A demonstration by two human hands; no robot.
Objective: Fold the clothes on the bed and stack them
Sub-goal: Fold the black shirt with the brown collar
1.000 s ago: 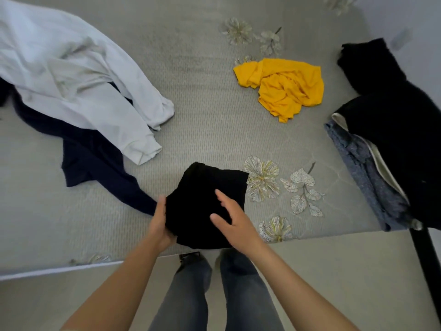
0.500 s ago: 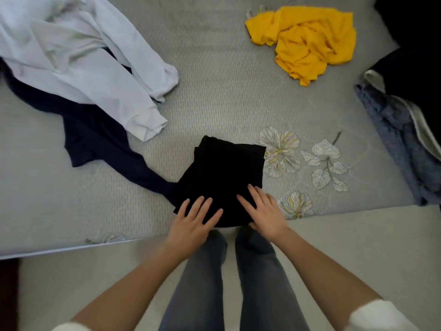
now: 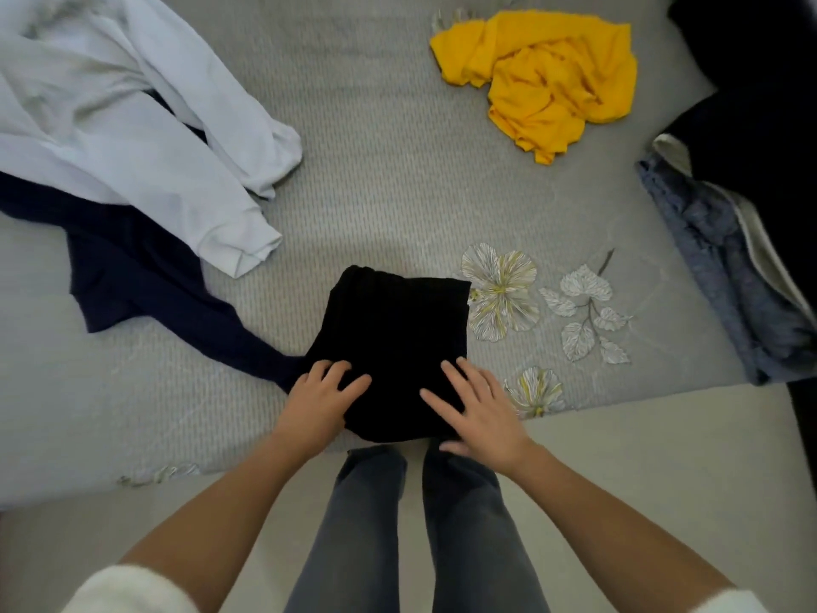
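Right now both hands are lying on the folded black garment point(image 3: 398, 338), which is sitting at 6 o'clock on the near edge of the bed point(image 3: 376, 192). The left hand point(image 3: 325, 393) is pressing its 7 o'clock corner with loosely bent fingers; the right hand point(image 3: 479, 407) is flattening the 5 o'clock corner with straight fingers. Each grip is wide, closing on nothing.

To do this well, I judge the palms should be smoothing outward and squaring the edges before the bundle is being lifted, or the layers may slip apart.

A navy garment point(image 3: 132, 276) is trailing in from 9 o'clock, its tip touching the black bundle beside the left hand, so it could be dragged along. Over it at 10 o'clock a white sweatshirt point(image 3: 132, 139) is sprawling. At 1 o'clock a yellow garment point(image 3: 544, 77) is lying crumpled, well apart. At 3 o'clock a blue-grey garment point(image 3: 716, 258) is lying under a dark pile point(image 3: 760, 104).
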